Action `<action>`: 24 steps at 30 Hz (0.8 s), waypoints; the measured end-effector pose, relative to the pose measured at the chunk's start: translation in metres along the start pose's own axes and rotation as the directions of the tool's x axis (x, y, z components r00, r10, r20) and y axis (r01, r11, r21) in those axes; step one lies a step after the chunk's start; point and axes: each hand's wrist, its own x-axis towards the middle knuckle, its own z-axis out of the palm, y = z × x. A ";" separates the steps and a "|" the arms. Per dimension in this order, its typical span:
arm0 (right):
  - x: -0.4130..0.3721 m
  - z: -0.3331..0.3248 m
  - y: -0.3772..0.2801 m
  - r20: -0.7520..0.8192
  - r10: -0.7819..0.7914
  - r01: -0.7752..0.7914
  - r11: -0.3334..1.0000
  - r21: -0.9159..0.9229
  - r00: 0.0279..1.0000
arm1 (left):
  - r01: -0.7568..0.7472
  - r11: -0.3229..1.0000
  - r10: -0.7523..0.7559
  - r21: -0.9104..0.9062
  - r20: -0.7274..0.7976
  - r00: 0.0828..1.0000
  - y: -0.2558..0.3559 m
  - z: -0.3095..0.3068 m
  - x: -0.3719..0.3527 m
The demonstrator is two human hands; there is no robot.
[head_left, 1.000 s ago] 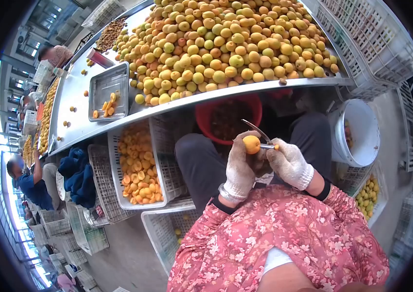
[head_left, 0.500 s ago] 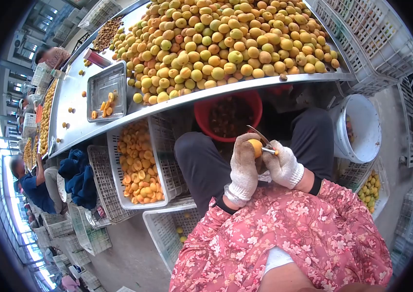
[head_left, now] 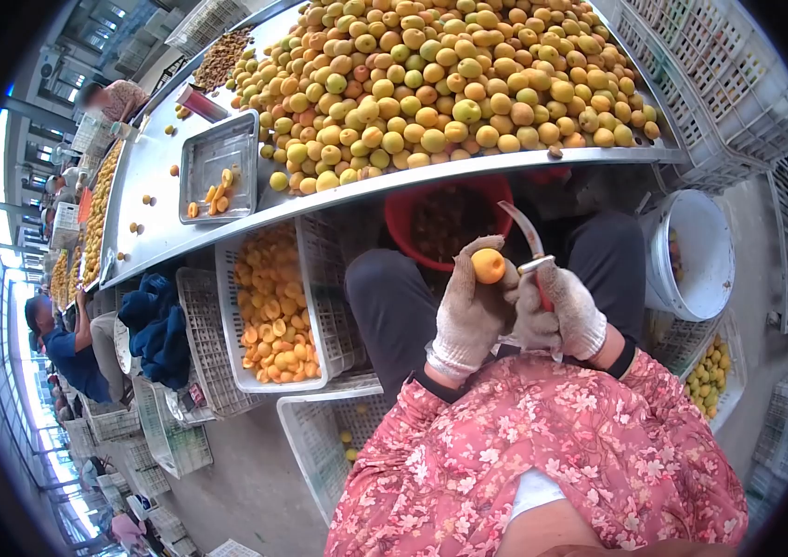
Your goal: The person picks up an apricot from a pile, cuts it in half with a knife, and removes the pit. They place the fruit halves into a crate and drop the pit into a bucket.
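Between the gloved fingers of my left hand [head_left: 465, 311] is a whole-looking orange apricot [head_left: 488, 266]. My right hand [head_left: 566, 309], also gloved, grips a knife [head_left: 525, 229] by its red handle, and the curved blade points up and away from me. The blade is apart from the fruit. Both hands are above my lap. Beyond them, under the table edge, a red basin [head_left: 397, 215] holds dark bits that I cannot make out well. A white crate [head_left: 318, 382] of apricot halves [head_left: 275, 320] stands left of my knees.
A heap of apricots [head_left: 431, 93] covers much of the metal table [head_left: 148, 243]. On it lies a steel tray [head_left: 247, 153] with a few halves. A white bucket [head_left: 711, 269] stands right of my knee, near stacked crates [head_left: 737, 65]. Another person [head_left: 74, 343] sits at far left.
The knife has moved off the apricot, its blade swinging from pointing left to more upright. My hands have drawn slightly apart. The whole view has shifted a little.
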 end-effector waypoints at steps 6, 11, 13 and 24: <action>-0.004 -0.008 0.022 -0.156 -0.313 0.169 0.795 -0.582 0.937 | -0.087 0.985 0.089 -0.147 0.010 0.996 -0.005 0.005 0.000; -0.007 -0.009 0.024 -0.034 -0.411 0.184 0.479 -0.858 0.911 | -0.129 0.986 0.123 -0.103 -0.062 0.990 -0.004 0.009 -0.005; -0.006 -0.008 0.026 -0.021 -0.421 0.190 0.453 -0.871 0.907 | -0.136 0.986 0.132 -0.101 -0.047 0.990 -0.005 0.009 -0.007; -0.010 -0.005 0.015 0.162 -0.468 0.312 0.262 -0.913 0.869 | 0.001 0.985 0.024 -0.175 0.143 0.989 0.000 0.003 -0.006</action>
